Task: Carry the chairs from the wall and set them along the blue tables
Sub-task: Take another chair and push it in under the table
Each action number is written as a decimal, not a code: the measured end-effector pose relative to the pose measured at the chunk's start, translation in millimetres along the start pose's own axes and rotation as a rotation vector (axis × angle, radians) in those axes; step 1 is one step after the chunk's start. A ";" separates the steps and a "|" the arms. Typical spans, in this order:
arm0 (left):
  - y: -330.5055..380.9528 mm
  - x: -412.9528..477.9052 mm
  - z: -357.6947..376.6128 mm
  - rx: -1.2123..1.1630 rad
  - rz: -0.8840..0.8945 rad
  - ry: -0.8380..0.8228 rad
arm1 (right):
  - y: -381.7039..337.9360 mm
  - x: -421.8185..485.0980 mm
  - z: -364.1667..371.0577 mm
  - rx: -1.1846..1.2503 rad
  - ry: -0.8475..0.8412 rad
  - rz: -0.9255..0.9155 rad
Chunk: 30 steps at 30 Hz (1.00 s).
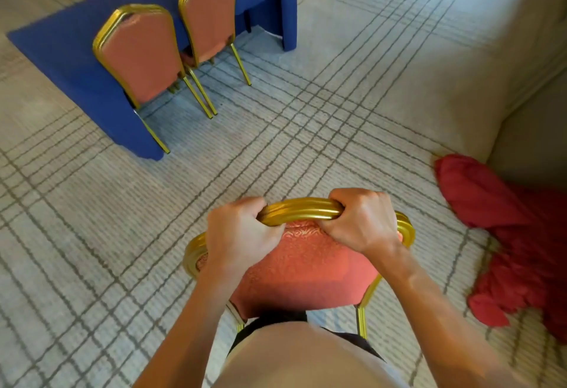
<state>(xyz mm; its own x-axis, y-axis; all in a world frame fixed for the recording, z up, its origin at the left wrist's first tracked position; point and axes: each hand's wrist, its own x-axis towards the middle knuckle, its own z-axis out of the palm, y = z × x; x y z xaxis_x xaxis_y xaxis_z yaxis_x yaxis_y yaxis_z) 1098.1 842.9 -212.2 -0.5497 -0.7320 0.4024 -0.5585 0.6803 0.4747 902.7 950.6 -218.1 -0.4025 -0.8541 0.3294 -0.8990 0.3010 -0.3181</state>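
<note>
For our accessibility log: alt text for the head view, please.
The left hand and right hand grip the gold top rail of a pink chair. Ahead, two more chairs stand at a blue table; a red cloth lies on the carpet at right.

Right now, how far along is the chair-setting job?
Done: the nearer gold-framed pink chair and the farther one stand at the blue-clothed table. In hand: left hand and right hand grip the top rail of a third chair. Left: setting it there.
</note>
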 end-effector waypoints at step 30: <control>-31.6 417.4 152.9 0.025 0.002 0.059 | 175.4 419.0 69.6 0.044 0.096 -0.062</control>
<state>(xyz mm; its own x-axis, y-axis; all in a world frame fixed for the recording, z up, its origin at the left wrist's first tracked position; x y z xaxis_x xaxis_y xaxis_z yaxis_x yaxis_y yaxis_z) 791.3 521.3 -179.0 -0.5135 -0.7311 0.4493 -0.5732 0.6819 0.4544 588.4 616.0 -197.7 -0.3630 -0.8254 0.4324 -0.9151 0.2282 -0.3325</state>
